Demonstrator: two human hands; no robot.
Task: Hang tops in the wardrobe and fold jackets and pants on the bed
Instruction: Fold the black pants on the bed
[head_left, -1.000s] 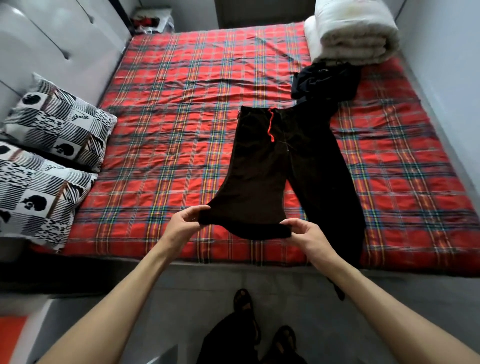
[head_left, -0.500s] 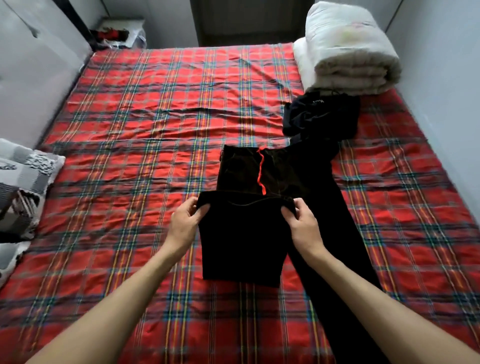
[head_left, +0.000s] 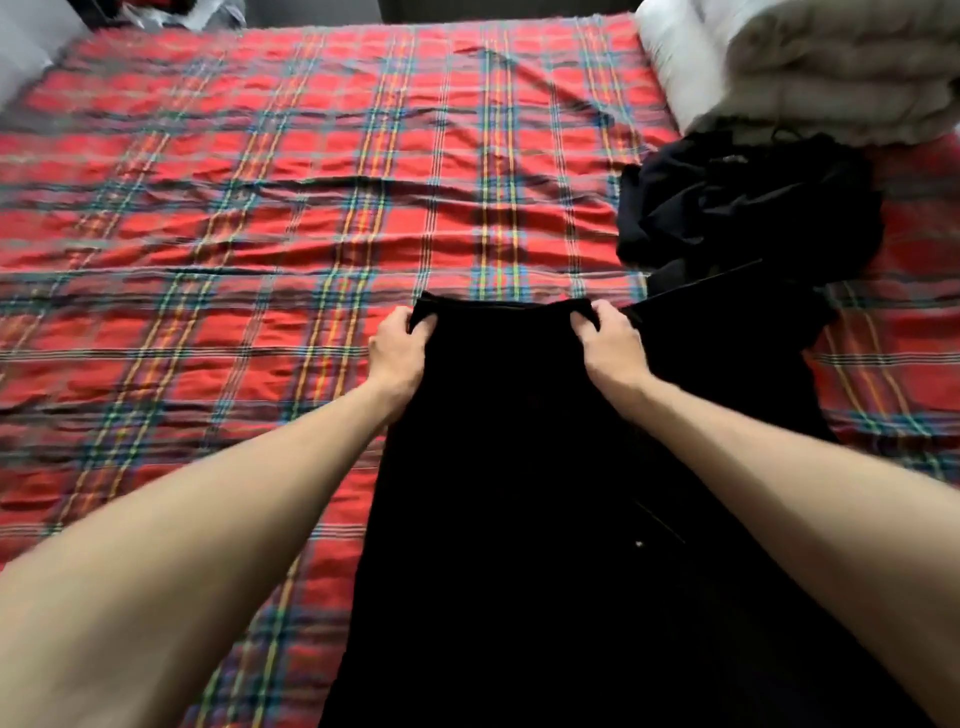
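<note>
I see my left hand (head_left: 400, 348) and right hand (head_left: 608, 343) each gripping a far corner of the black pants (head_left: 509, 467), fingers curled over the edge. The pants lie flat on the red plaid bed (head_left: 260, 208), between my forearms. A crumpled dark garment (head_left: 743, 202) sits just beside them on the right.

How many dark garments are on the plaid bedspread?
3: dark folded pants held by left hand and right hand, long black pants right of them, a crumpled black heap by the rolled white quilt; it may hide more.
</note>
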